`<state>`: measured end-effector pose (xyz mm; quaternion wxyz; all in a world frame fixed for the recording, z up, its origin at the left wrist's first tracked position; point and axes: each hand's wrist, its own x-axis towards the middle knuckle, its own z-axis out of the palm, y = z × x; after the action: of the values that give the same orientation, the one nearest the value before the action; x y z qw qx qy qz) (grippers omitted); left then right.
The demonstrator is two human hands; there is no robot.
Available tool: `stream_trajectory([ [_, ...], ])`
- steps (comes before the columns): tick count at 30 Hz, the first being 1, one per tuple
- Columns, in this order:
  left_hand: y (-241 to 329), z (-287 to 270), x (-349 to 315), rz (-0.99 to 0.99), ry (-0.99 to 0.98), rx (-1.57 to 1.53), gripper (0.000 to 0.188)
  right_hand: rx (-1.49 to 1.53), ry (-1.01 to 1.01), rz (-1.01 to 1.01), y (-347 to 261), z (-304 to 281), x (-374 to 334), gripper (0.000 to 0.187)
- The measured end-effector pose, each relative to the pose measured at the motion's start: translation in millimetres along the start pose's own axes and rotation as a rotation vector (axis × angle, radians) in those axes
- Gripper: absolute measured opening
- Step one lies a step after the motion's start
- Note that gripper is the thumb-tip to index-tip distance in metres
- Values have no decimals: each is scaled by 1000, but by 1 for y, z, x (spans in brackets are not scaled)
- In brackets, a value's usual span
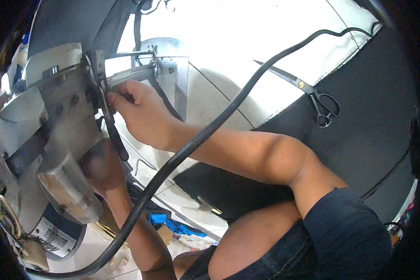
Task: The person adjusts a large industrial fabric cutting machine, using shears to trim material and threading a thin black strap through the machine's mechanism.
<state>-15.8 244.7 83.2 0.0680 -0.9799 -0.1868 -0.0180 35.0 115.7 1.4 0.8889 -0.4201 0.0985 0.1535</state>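
A grey metal electric machine with worn housings fills the left side. My right hand is at a narrow dark metal bar on the machine's right side. Its thumb and index finger are pinched together against the bar, and any small part between them is hidden. Lower down, my left hand reaches in behind a rounded metal cover. It lies in shadow, its fingers hidden by the machine. A flat metal plate with a hole stands just beyond my right hand.
A thick black cable crosses in front of my right forearm. Black-handled scissors lie open across white tiles and a dark sheet. A bent thin metal rod and blue cloth lie below the machine.
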Motion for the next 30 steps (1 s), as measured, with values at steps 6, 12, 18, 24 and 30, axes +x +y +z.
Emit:
stream_trajectory([
  [6, -35, 20, -4, -19, 99, 188, 61, -130, 74, -42, -5, 9, 2, 23],
  [12, 21, -33, -13, 67, -35, -173, 69, -282, 75, -234, -12, -43, 14, 42],
  [18, -18, -41, -21, -224, -320, -632, 30, -824, -141, -372, -48, -147, -82, 18],
  [24, 0, -41, -35, -230, -363, -765, 35, -1106, -52, -132, -74, -232, -163, 17],
  [30, 54, -44, -67, -435, -390, -1172, 37, -985, -414, -175, -54, -155, -165, 25],
])
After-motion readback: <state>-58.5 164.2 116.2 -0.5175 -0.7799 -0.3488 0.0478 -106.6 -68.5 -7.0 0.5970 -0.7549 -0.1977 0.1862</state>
